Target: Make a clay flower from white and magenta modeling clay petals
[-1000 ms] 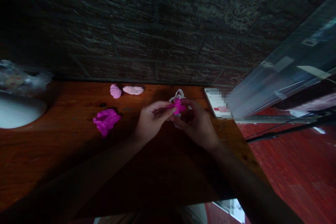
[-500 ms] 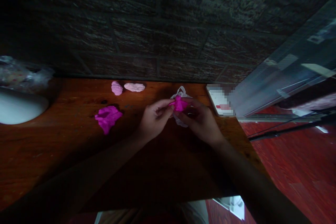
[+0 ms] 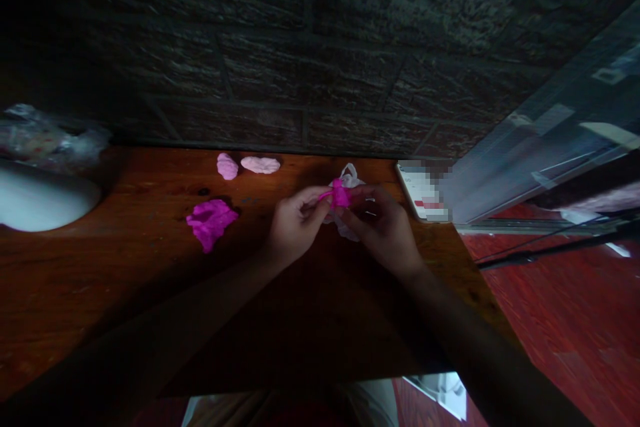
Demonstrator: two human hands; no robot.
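Note:
Both my hands meet over the wooden table (image 3: 100,280), pinching a small magenta lump of clay (image 3: 341,196) between their fingertips. My left hand (image 3: 295,223) grips its left end, my right hand (image 3: 383,227) its right side. A crumpled clear plastic wrapper (image 3: 351,177) lies just behind and under the lump. A larger magenta clay piece (image 3: 210,221) rests on the table to the left of my hands. Two pale pink clay pieces (image 3: 227,166) (image 3: 261,164) lie near the wall.
A phone (image 3: 423,193) lies at the table's far right corner. A white rounded object (image 3: 40,199) and a plastic bag (image 3: 45,137) sit at the far left. A dark brick-pattern wall (image 3: 300,47) backs the table. Red floor (image 3: 565,320) lies to the right.
My hands have squeezed the magenta lump smaller and shifted it slightly; the view drifted a little to the left.

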